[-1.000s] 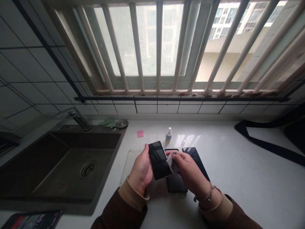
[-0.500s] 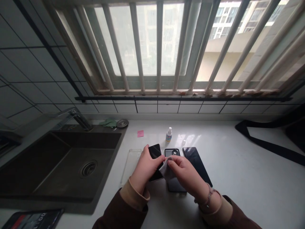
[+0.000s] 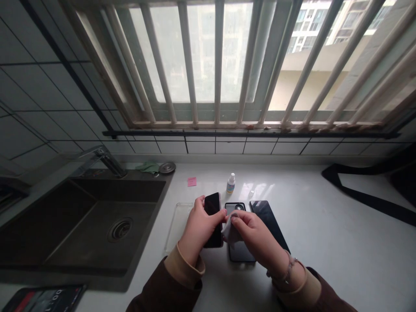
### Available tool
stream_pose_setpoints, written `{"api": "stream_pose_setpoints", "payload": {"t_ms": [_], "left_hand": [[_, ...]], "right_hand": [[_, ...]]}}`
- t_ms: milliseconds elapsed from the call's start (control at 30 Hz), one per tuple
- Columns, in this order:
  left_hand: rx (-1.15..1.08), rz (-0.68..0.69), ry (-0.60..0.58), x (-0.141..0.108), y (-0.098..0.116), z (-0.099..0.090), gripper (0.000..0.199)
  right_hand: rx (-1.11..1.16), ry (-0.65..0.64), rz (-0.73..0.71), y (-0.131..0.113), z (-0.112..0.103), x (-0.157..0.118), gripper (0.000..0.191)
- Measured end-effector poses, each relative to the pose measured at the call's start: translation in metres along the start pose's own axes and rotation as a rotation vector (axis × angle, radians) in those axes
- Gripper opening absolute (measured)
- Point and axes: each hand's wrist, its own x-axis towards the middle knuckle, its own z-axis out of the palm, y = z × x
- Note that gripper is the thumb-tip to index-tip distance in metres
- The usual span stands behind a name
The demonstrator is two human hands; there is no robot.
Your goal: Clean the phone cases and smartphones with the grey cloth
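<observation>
Okay, our left hand grips a black-screened phone, right hand pinches thin grey cloth; snagging could tug the phone loose.

Down at your lower left, a dark screen shows white digits: "00" reads clearly, apparently with a "1" ahead of it. Over on your counter, the pink note and the small bottle's label carry markings too small to read.
</observation>
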Motion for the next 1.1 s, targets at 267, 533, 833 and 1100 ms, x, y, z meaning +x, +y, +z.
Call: {"api": "stream_pose_setpoints", "payload": {"t_ms": [267,533,833,1100], "left_hand": [[0.714,0.349,0.123,-0.01,0.004,0.007,0.076],[1.154,0.479,0.132,-0.019,-0.009,0.017,0.081],[1.403,0.476,0.212,-0.016,-0.016,0.021,0.079],[1.571,0.463,0.243,-0.019,-0.015,0.025,0.082]], "right_hand": [[-0.183,0.075,0.019,0.003,-0.006,0.004,0.026],[-0.275,0.081,0.025,-0.002,-0.012,0.004,0.026],[-0.39,0.096,-0.03,-0.007,-0.01,0.004,0.027],[-0.46,0.109,-0.065,-0.007,-0.011,0.004,0.028]]}}
